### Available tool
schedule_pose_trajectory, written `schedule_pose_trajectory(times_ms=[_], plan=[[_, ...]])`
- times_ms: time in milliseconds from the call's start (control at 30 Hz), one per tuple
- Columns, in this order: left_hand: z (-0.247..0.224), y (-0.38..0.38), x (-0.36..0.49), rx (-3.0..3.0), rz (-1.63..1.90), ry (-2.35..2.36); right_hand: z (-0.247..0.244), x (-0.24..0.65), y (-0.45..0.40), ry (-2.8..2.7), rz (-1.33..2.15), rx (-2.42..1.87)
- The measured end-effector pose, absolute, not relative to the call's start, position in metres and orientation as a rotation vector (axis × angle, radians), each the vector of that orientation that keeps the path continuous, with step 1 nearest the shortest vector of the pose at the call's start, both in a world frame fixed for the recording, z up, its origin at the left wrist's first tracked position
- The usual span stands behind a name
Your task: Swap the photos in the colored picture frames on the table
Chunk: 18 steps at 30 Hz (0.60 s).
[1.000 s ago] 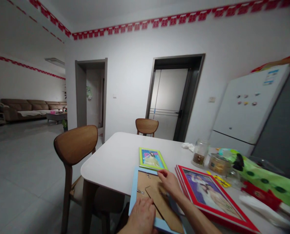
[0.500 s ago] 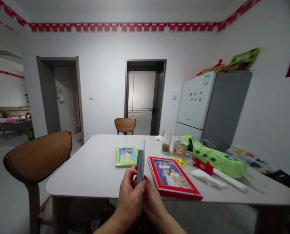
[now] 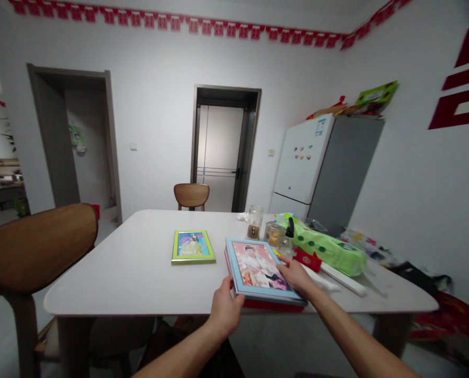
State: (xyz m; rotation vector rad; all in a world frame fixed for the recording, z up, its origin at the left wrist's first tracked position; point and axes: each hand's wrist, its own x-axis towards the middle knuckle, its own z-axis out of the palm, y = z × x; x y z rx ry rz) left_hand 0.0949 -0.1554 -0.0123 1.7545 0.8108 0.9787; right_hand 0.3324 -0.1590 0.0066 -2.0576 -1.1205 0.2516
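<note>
A light blue picture frame [image 3: 240, 273] with a pinkish photo lies face up on top of the red frame [image 3: 273, 306], whose edge shows along the near side. My left hand [image 3: 227, 307] grips the blue frame's near left side, thumb near its border. On its right side, my right hand [image 3: 295, 273] holds the edge with fingers on the photo's margin. A smaller lime green frame [image 3: 174, 254] with a photo of a figure in a yellow dress lies flat to the left, touched by neither hand.
Right of the frames are a glass jar [image 3: 254, 223], a lidded jar [image 3: 273, 234], a red packet [image 3: 307, 259], a green package [image 3: 329, 249] and a white bar [image 3: 343, 279]. Wooden chairs stand left [image 3: 41, 247] and behind [image 3: 191, 195] the white table [image 3: 120, 273].
The blue frame, held upright on edge between both hands, has come down flat onto the red frame. My hands have moved apart to its two sides. The view has turned right.
</note>
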Motion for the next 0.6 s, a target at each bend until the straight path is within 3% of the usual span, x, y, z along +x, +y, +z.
schedule_pose_trajectory(times_ms=[333,467,600], plan=[[-0.012,-0.147,0.083,1.996,0.786,0.974,0.011,0.328,-0.151,-1.232,-0.005,-2.241],[-0.021,-0.132,0.055,1.999,0.785,1.109,0.024,0.26,-0.136,-1.487,-0.142,-2.066],[-0.03,-0.113,0.019,1.99,0.83,1.207,0.014,0.165,-0.107,-1.873,-0.07,-1.808]])
